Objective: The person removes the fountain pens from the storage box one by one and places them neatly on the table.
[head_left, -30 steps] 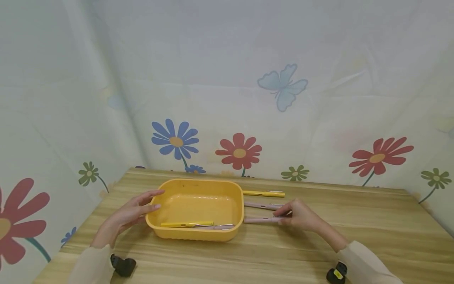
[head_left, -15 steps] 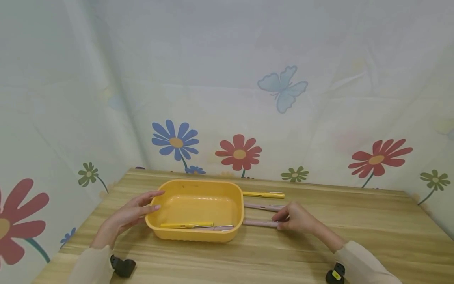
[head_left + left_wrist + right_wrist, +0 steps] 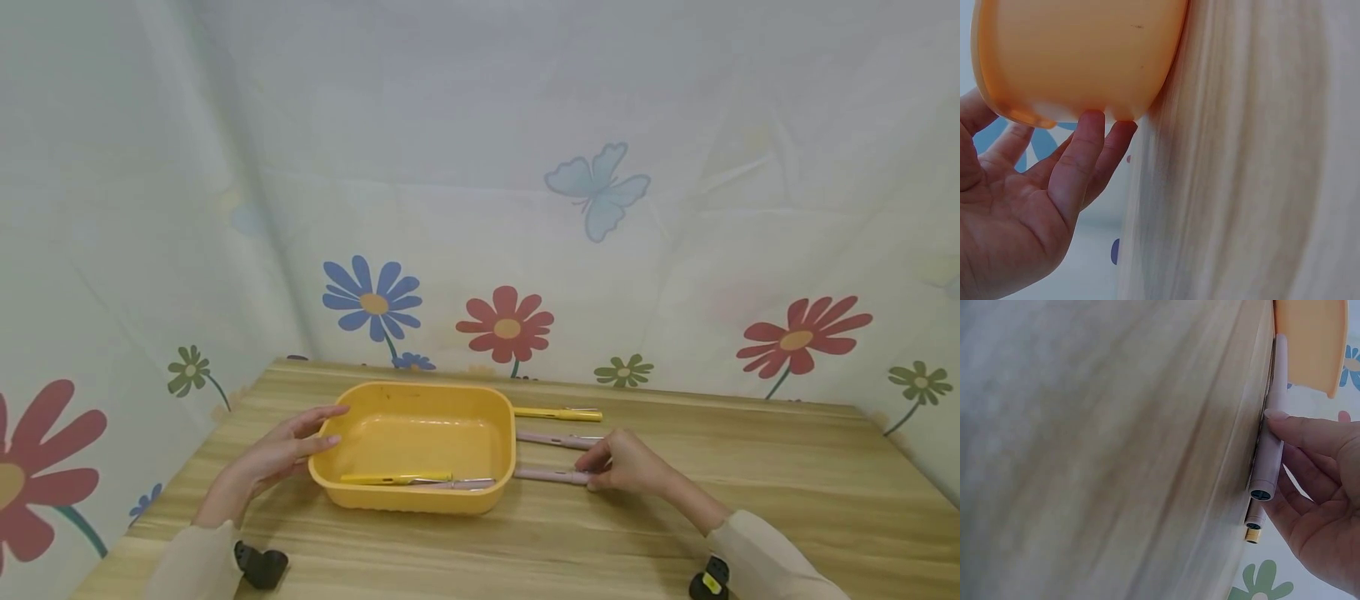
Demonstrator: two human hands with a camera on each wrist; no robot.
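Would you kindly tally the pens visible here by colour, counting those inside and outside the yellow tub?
Yellow: 2, the inside yellow pen and the outside yellow pen
Mauve: 3, the inside mauve pen, the far outside mauve pen and the near outside mauve pen held by the right hand
Total: 5 pens

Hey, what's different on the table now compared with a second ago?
The right hand has drawn the front lilac pen slightly nearer, widening its gap to the other lilac pen outside the yellow tray. Nothing was visibly let go. The tray, the left hand at its rim, the two pens inside and the yellow pen outside stay put.
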